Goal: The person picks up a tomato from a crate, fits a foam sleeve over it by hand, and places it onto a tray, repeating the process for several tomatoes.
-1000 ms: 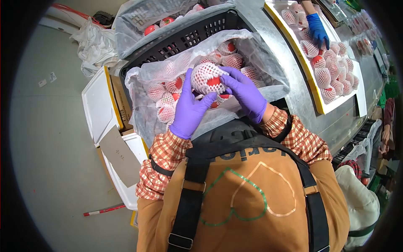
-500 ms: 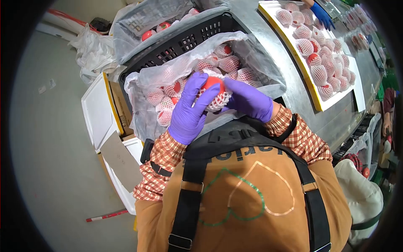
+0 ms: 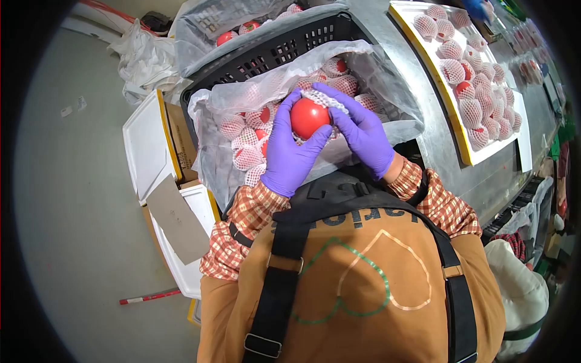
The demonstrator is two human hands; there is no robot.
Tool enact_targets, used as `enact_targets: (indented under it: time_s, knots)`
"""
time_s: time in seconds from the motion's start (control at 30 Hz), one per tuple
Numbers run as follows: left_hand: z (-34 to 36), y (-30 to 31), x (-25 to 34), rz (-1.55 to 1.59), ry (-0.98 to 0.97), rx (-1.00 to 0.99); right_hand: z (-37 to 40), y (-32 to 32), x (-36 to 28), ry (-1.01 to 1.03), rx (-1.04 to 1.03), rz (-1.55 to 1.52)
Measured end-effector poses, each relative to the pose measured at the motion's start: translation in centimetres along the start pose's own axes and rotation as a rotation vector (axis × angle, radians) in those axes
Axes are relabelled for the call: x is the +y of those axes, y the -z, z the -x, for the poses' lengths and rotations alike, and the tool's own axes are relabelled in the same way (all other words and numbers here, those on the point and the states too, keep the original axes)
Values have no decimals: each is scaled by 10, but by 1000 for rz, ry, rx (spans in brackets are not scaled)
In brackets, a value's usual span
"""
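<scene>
Between my purple-gloved hands is a smooth red tomato point(image 3: 310, 118), held above the crate. My left hand point(image 3: 290, 146) is closed around its left side, fingers behind and thumb along the front. A white foam net point(image 3: 327, 100) is pushed back from the tomato, bunched at its upper right. My right hand point(image 3: 362, 130) grips that net between fingers and thumb, close against the tomato. Below and behind, more red tomatoes in foam nets point(image 3: 247, 156) lie in the lined black crate point(image 3: 266, 60).
Right of the crate, a white tray with a yellow edge point(image 3: 430, 78) holds several netted tomatoes on the metal table point(image 3: 402, 66). Another lined crate point(image 3: 206, 27) stands behind. White boxes point(image 3: 142, 145) are at the left. A co-worker's blue glove point(image 3: 480, 11) shows at the top right.
The tomato has turned and its bare red face now shows widely. The foam net has slid to its upper right. My right hand's fingers have come up onto the net.
</scene>
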State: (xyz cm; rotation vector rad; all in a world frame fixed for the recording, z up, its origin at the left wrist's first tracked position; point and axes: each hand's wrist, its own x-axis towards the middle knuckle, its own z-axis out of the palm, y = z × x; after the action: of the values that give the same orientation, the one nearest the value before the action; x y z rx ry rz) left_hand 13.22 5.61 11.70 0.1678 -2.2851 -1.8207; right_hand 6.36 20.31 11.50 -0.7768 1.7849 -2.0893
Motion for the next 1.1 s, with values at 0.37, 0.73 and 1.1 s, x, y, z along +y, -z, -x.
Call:
enact_targets:
  time_s: [0.37, 0.73, 1.1]
  knots:
    - [-3, 13, -4, 1277, 472, 62, 10, 54, -4, -608, -130, -461]
    - [-2, 10, 3, 1274, 632, -21, 15, 49, -3, -442, -177, -1036]
    - [-1, 3, 0, 1307, 696, -63, 15, 39, 13, -699, -186, -1345]
